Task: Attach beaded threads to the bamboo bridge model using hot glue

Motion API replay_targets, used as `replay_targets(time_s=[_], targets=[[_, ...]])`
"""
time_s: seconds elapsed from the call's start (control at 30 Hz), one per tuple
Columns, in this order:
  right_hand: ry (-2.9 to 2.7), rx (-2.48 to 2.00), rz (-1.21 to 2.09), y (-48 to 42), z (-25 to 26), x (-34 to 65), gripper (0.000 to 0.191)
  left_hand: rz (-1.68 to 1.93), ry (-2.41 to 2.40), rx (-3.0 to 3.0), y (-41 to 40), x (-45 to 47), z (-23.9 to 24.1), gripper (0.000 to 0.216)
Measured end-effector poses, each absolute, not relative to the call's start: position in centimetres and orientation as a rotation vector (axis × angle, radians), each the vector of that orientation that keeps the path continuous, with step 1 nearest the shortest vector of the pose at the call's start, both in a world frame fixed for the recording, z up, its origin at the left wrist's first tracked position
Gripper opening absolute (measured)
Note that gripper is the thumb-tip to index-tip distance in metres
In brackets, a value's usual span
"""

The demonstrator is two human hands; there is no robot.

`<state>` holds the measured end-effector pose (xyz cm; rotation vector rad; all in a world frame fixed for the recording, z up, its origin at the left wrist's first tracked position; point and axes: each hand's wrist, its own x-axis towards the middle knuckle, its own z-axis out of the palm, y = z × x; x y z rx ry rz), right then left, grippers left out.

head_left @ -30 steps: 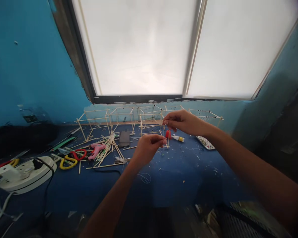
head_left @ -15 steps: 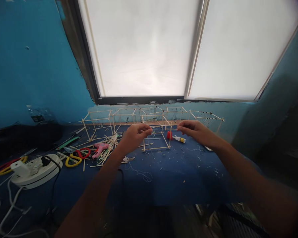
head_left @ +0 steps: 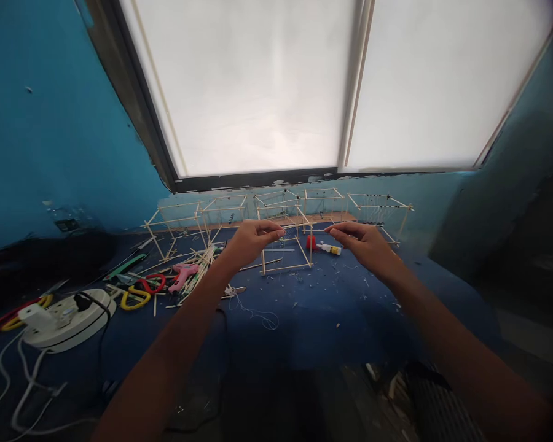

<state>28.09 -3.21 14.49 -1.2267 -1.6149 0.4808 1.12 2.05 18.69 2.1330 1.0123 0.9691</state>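
thumb and forefinger meet in a pinch on both the left hand (head_left: 251, 240) and the right hand (head_left: 366, 247); whether a fine thread runs between them is too faint to tell. the stick frame (head_left: 287, 268) stands between and beyond them on the blue table (head_left: 313, 331), a red cap (head_left: 310, 242) and small glue bottle (head_left: 329, 248) near it. farther left lie loose sticks (head_left: 205, 265) and a pink glue gun (head_left: 183, 276).

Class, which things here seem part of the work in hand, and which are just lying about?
Likely in the work:
left hand and right hand, both pinched
front stick frame, near the hands
whatever they pinch is unclear

Apparently lying about:
pink glue gun
scissors
white power socket
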Motion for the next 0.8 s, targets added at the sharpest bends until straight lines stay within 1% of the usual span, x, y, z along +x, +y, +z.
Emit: replay_targets(time_s=[0.2, 0.47, 0.6, 0.7, 0.8], targets=[[-1.837, -1.086, 0.53, -3.2, 16.2, 25.2, 0.03, 0.969, 1.031, 2.211, 1.2, 2.6, 19.0, 0.027], [-1.965, -1.149, 0.322, -3.4, 22.0, 25.8, 0.02, 1.17, 0.937, 2.287, 1.2, 5.3, 20.8, 0.021], [-1.961, -1.152, 0.271, -4.7, 23.7, 26.5, 0.013, 1.232, 0.888, 2.269, 0.9, 6.2, 20.9, 0.022], [-1.938, -1.174, 0.268, -5.0, 23.9, 26.7, 0.013, 1.259, 0.862, 2.255, 0.6, 6.3, 20.8, 0.021], [-1.946, -1.169, 0.347, -4.7, 23.7, 26.7, 0.022, 1.279, 0.822, 2.232, 0.3, 6.0, 21.0, 0.019]])
